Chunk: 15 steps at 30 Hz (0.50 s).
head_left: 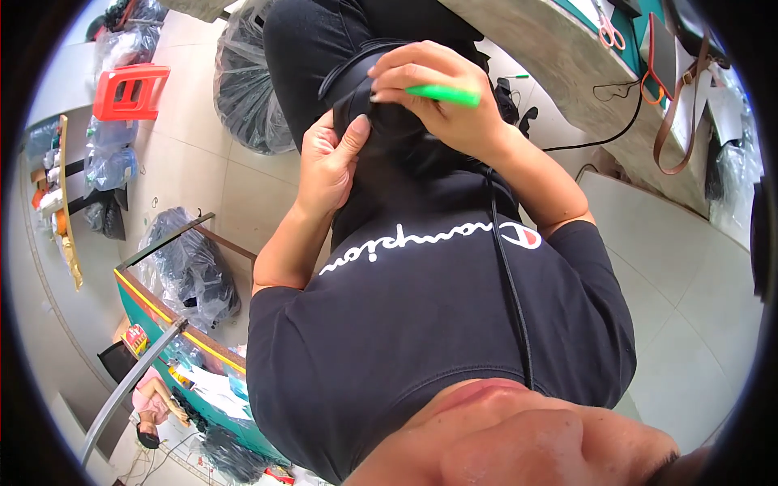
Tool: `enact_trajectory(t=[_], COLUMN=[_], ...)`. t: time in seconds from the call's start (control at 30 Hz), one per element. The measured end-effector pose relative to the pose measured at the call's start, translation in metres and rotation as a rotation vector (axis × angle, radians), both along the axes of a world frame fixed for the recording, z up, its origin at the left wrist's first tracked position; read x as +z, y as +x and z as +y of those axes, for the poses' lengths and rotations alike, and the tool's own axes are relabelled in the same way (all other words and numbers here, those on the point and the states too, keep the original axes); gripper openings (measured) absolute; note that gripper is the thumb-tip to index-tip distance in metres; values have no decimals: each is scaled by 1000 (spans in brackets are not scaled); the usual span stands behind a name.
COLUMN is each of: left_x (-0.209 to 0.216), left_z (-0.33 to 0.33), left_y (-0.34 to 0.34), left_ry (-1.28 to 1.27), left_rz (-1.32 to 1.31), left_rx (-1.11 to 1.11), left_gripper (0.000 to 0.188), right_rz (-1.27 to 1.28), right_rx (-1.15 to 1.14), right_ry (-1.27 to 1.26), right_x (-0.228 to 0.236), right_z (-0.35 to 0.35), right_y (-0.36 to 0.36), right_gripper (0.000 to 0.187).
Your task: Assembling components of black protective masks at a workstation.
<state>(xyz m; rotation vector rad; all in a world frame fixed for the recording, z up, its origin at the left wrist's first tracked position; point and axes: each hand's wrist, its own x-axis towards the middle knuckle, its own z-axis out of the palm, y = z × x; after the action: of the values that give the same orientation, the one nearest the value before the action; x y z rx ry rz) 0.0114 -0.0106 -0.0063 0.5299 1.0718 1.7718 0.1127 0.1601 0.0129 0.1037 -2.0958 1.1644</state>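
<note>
A black item [350, 87] with a curved, brim-like edge lies over my lap. It merges with my dark trousers, so its exact kind is hard to make out. My left hand [334, 158] is closed on its near side, thumb pressed on top. In my closed right hand [442, 101] is a slim tool with a bright green handle [446, 95], which sticks out over the back of the hand. Its working end is hidden by my fingers, close to the black item and just beyond my left thumb.
On the workbench [559, 69] at the upper right lie pink-handled scissors [609, 34]; a brown strap [681, 134] hangs over its edge. Bulging plastic bags [251, 89] and a red stool [130, 93] stand left. Another person [154, 401] is beside a green-topped table [154, 344], lower left.
</note>
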Motion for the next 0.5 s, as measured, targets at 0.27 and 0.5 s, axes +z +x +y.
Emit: enact_trajectory(t=[0.27, 0.5], left_x=[-7, -38], left_z=[-8, -39], left_y=[-15, -35], left_ry=[35, -24], left_rz=[-115, -232], left_rx=[78, 201], left_gripper=[33, 29], right_rz=[-1, 378], right_rx=[-1103, -1294], right_ry=[-62, 55], right_x=[-39, -5], right_z=[111, 152], right_y=[42, 140], right_gripper=[9, 15])
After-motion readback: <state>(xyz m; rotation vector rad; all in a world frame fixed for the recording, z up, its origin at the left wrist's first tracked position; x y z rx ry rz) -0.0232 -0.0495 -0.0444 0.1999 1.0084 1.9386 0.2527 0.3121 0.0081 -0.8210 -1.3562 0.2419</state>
